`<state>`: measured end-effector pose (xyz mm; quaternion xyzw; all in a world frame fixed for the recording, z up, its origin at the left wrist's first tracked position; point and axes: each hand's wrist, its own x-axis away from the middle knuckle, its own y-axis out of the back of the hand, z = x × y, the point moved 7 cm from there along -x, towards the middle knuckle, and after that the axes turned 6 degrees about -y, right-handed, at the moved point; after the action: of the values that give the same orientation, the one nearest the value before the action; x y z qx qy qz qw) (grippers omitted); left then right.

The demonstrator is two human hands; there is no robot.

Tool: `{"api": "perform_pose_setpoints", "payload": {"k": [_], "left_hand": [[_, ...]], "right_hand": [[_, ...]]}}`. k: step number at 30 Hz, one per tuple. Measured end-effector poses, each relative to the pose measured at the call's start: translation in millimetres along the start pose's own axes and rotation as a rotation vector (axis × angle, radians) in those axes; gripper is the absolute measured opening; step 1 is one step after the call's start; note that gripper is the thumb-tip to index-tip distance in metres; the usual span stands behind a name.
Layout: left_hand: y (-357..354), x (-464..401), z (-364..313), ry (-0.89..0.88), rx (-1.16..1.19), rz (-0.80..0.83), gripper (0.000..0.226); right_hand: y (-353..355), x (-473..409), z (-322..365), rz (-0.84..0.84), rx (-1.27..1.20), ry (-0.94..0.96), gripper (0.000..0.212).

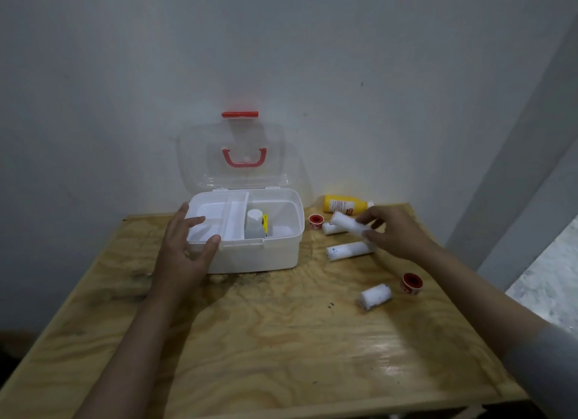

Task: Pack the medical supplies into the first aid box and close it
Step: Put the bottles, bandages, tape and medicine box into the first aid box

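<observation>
The white first aid box point(275, 256) stands open at the back of the wooden table, its clear lid point(200, 149) with a red handle leaning on the wall. A white inner tray point(233, 218) fills its left side, and a white-capped bottle point(254, 224) stands in the box beside it. My left hand point(187, 249) rests on the box's front left corner, fingers on the tray rim. My right hand point(394, 231) holds a white bandage roll point(345, 223) above the table, right of the box. Two more long rolls point(348, 250) point(332, 229), a short roll point(375, 296), two red tape spools point(316, 220) point(412, 282) and a yellow bottle point(344, 204) lie on the table.
The plywood table point(266, 340) stands in a corner, with a grey wall directly behind the box. Its right edge drops off close to the short roll and the near red spool. A pale floor patch point(550, 281) shows at right.
</observation>
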<state>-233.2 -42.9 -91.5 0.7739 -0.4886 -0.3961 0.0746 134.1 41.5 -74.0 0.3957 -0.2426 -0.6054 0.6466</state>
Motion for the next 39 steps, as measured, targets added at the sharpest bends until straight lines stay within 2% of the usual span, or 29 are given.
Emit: {"api": "perform_pose_setpoints", "payload": {"k": [3,8,12,15,21,26,34,39], "left_hand": [[0,1,0,-0.003,0.010,-0.002,0.040],[0,1,0,0.002,0.010,0.006,0.041],[0,1,-1,0.004,0.002,0.003,0.042],[0,0,-1,0.003,-0.016,0.004,0.043],[0,-1,0,-0.007,-0.014,-0.006,0.040],[0,0,-1,-0.009,-0.023,-0.010,0.041],[0,-1,1,-0.028,-0.003,-0.004,0.040],[-1,-1,0,-0.023,0.006,-0.012,0.041]], "right_hand": [[-20,-7,9,0.104,0.009,0.030,0.015],[-26,-9,4,0.173,-0.045,0.042,0.006],[-28,-2,-10,0.231,0.003,0.009,0.036],[-31,1,-21,0.277,0.040,0.003,0.047],[-32,3,-26,0.205,-0.009,0.068,0.032],[-21,6,-19,0.056,0.031,0.121,0.026],[37,1,62,-0.066,-0.150,0.328,0.022],[30,-26,128,0.101,0.045,0.402,0.023]]}}
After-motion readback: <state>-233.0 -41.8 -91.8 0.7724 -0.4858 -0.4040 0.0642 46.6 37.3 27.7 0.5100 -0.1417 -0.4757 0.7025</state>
